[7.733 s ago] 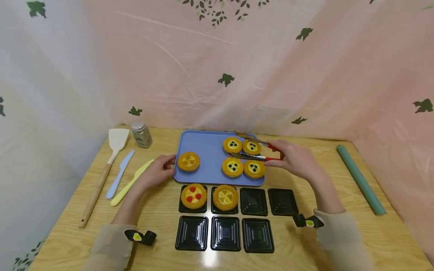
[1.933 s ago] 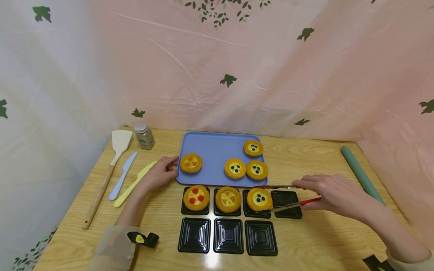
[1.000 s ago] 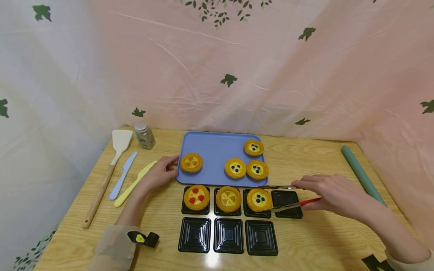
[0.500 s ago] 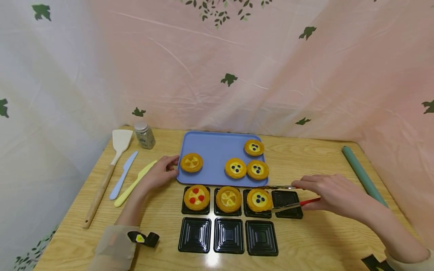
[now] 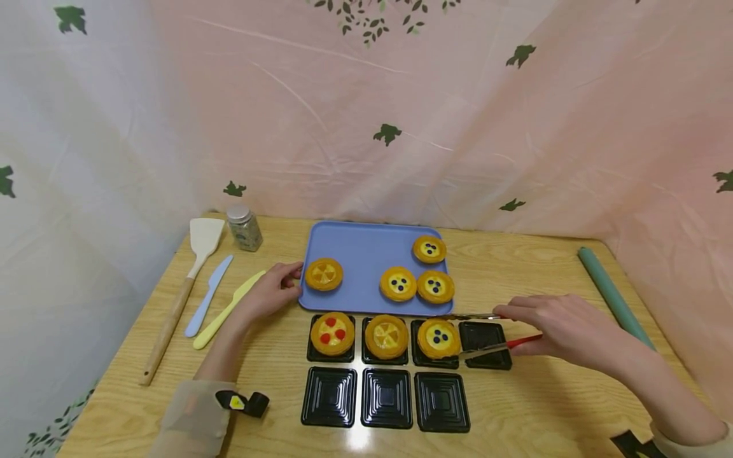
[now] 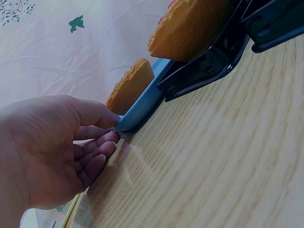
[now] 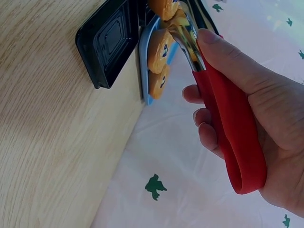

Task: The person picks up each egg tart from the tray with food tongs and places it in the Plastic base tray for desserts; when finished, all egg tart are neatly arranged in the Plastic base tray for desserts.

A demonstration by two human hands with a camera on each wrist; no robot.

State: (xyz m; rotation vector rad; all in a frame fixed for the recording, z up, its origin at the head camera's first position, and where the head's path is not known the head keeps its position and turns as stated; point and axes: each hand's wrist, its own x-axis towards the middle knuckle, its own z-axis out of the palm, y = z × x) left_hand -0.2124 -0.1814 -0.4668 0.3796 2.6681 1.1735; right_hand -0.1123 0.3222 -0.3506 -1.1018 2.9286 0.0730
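Note:
My right hand (image 5: 572,327) grips red-handled metal tongs (image 7: 232,128). Their tips stand on either side of a blueberry-topped tart (image 5: 438,338), which sits in the third black square container of the upper row. My left hand (image 5: 273,292) pinches the left rim of the blue tray (image 5: 355,248), thumb on top and fingers below in the left wrist view. On the tray lie an orange-topped tart (image 5: 324,274) at the left and three blueberry-topped tarts at the right. A strawberry-topped tart (image 5: 333,334) and another orange-topped tart (image 5: 386,337) sit in containers left of the tongs.
Right of the tongs stands a bare black container (image 5: 487,346); three more (image 5: 386,397) form the front row. At left lie a spatula (image 5: 191,273), a blue knife (image 5: 209,296), a yellow knife (image 5: 229,312) and a jar (image 5: 244,229). A green rod (image 5: 615,299) lies far right.
Since the earliest frame, my right hand has moved forward-to-near and right with the tongs; a blueberry tart has gone from the tray into the third container. Over the last two seconds, almost nothing moves.

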